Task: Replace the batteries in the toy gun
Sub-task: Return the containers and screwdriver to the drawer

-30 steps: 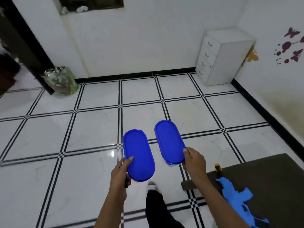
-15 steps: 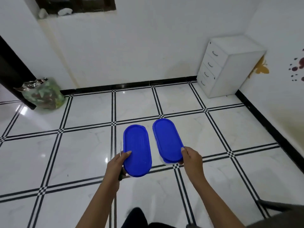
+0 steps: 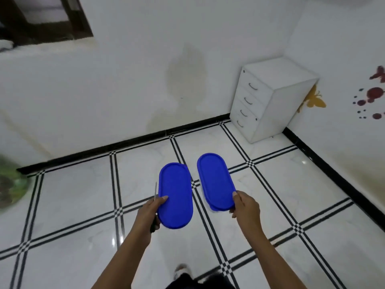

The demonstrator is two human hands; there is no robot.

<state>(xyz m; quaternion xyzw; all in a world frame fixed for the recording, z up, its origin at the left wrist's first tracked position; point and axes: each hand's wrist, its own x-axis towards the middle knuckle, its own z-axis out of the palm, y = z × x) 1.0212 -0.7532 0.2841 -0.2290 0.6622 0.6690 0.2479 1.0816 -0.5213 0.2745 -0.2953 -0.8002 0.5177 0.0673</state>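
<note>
the left hand [image 3: 150, 211] held a smooth blue oval container [image 3: 175, 195] and a thin metal screwdriver [image 3: 155, 202]; the right hand [image 3: 245, 205] held another blue oval container [image 3: 215, 180] above the glossy tiled floor [image 3: 73, 195].

I see open tiled floor [image 3: 83, 205] spreading left and forward of the white drawer cabinet [image 3: 268, 101], which blocks the far right corner. Walls close in behind and right of the cabinet; a green bag [image 3: 10, 188] sits far left of it.
</note>
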